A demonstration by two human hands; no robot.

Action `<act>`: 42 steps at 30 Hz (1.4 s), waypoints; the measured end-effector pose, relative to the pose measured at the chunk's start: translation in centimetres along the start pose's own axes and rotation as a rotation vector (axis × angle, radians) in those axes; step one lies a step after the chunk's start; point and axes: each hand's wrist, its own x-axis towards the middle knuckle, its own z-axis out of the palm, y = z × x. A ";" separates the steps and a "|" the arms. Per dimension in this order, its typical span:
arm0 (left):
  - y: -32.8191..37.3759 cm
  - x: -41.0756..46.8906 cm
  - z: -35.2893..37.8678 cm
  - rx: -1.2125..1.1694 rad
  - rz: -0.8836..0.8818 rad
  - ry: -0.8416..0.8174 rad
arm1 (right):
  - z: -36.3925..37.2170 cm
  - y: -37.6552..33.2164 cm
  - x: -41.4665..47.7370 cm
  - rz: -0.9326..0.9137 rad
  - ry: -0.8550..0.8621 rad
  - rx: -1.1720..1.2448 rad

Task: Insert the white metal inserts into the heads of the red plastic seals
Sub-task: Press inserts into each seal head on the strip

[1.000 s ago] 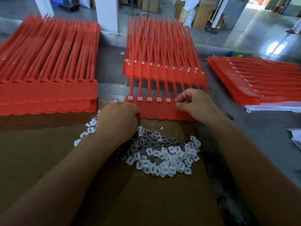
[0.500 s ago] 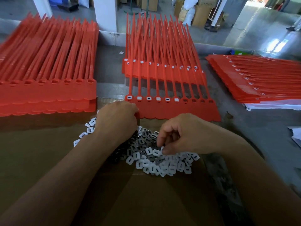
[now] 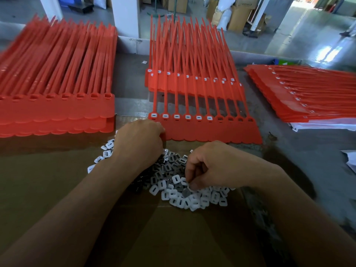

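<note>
Pinching right hand (image 3: pixel 210 166): a white insert (image 3: pixel 189 186) was gripped at the pile (image 3: pixel 192 201).
Left hand (image 3: pixel 140 141): the red seal strip (image 3: pixel 212 130) was held at its corner.

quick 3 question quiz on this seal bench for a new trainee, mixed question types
1. How many heads on the front strip already hold a white insert?
2. True or false: the right hand is pressing an insert into a seal head.
3. The heads in the left stack are: A empty, B fitted with inserts, C covered by cardboard.
Key: 1. Six, with four empty. 2. False; its fingers pinch at the insert pile. 3. A.
</note>
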 end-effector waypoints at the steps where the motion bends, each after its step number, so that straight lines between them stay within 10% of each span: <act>1: 0.0 0.0 0.0 -0.003 0.001 0.003 | 0.1 0.0 0.0 0.002 0.001 -0.003; 42: 0.0 0.0 -0.1 -0.009 0.000 -0.015 | 0.5 0.3 0.5 -0.066 0.207 -0.015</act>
